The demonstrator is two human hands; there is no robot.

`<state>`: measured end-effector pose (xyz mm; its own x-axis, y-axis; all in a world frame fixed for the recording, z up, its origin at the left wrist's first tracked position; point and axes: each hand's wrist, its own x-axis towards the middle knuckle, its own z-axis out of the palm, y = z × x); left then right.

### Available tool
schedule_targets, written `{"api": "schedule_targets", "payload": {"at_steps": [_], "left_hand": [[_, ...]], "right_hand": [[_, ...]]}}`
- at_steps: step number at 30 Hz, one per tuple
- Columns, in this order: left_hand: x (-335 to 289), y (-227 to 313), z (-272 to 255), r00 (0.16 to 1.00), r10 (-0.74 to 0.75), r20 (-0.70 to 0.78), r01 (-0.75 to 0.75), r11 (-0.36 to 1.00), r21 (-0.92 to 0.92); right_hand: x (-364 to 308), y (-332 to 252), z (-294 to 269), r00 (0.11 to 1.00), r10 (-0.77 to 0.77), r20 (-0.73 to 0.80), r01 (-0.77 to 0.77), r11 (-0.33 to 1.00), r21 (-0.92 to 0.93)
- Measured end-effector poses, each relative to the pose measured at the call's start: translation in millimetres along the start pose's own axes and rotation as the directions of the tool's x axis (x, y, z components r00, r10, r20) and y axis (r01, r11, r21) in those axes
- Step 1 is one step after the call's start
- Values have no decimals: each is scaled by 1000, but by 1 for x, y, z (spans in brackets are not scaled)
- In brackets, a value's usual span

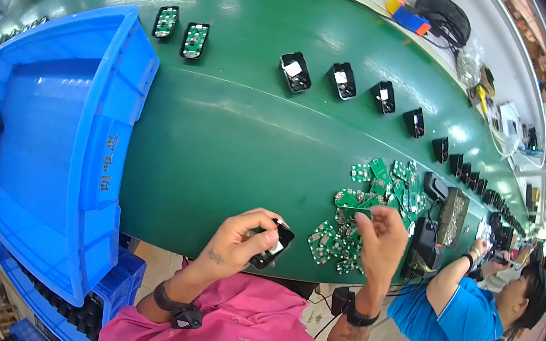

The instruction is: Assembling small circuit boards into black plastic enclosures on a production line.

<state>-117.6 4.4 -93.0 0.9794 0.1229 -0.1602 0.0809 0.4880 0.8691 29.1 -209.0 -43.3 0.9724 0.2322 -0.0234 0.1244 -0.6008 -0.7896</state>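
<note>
My left hand is closed around a small black plastic housing, its thumb on the open side, where a white patch shows. To the right, my right hand pinches the end of a green circuit board between thumb and fingers. That board is tilted over a loose pile of green circuit boards on the green table. Farther back stand black housings with white patches inside, one of them nearly straight ahead. Two more housings at the back left hold green boards, including this filled housing.
A large blue bin takes up the left, with a few black pieces inside. Black boxy devices with cables stand right of the pile. A row of housings runs off to the right. A co-worker in a blue shirt sits at right.
</note>
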Motion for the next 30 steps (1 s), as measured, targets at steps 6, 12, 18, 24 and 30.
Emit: {"api": "schedule_targets", "payload": {"at_steps": [6, 12, 18, 24, 30], "left_hand": [[5, -3, 23, 996, -84, 34, 84, 996, 0], [7, 5, 17, 994, -103, 28, 102, 994, 24], [-2, 4, 8, 993, -50, -109, 64, 989, 132], [21, -24, 21, 999, 36, -15, -35, 998, 57], [-2, -4, 17, 1000, 18, -15, -18, 1000, 21]], "right_hand": [[-39, -44, 25, 999, -14, 46, -7, 909, 416], [-54, -38, 60, 987, -158, 27, 114, 810, 576], [-52, -30, 59, 925, -346, 155, 279, 898, 341], [-44, -17, 48, 863, -503, 42, 473, 836, 278], [-41, -11, 40, 859, -481, 173, 464, 876, 133]]}}
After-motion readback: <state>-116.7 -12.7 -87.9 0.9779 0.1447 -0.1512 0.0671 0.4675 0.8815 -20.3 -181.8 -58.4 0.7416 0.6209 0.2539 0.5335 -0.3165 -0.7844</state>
